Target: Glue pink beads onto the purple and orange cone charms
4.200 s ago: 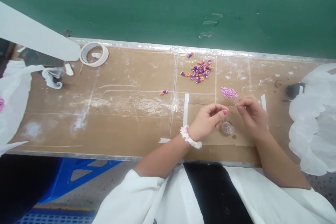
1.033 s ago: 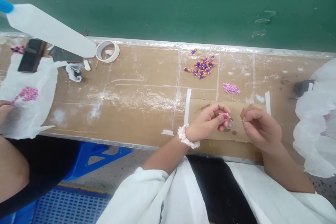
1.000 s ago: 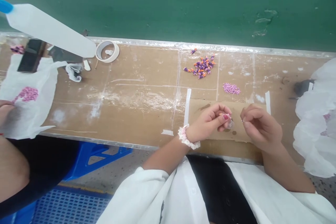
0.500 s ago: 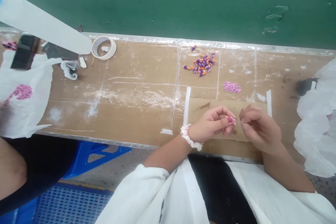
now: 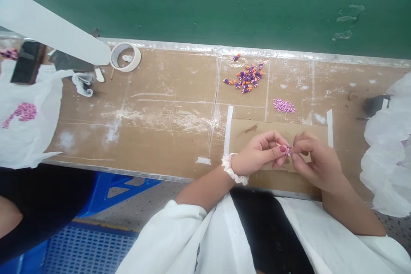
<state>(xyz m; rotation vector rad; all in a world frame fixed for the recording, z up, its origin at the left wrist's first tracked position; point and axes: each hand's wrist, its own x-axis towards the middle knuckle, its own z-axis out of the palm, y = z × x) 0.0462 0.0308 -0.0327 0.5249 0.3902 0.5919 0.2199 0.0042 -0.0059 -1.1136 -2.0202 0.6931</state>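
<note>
Pinched between thumb and fingertips of my left hand (image 5: 257, 156) is a small pink-purple piece (image 5: 288, 152) with a bit of orange showing. Its exact kind is too small to tell. My right hand (image 5: 316, 160) is closed in a pinch right beside it, with the fingertips at the piece; whatever it grips cannot be made out. Both hands are above a cardboard sheet (image 5: 279, 127) taped to the table. Beyond them lie a heap of tiny pink-purple bits (image 5: 284, 105) and a pile of small purple-and-orange pieces (image 5: 248, 78).
A tape roll (image 5: 137, 58), a long white strip (image 5: 58, 30) and a dark block (image 5: 28, 62) are at the left. Pink bits (image 5: 27, 112) lie on a white sheet (image 5: 38, 137) there, near a person's leg (image 5: 9, 216). White crumpled plastic (image 5: 385, 154) is at the right.
My right hand has moved slightly left, bringing its fingertips up to the piece in my left hand. The other person's hand at the far left has gone out of view.
</note>
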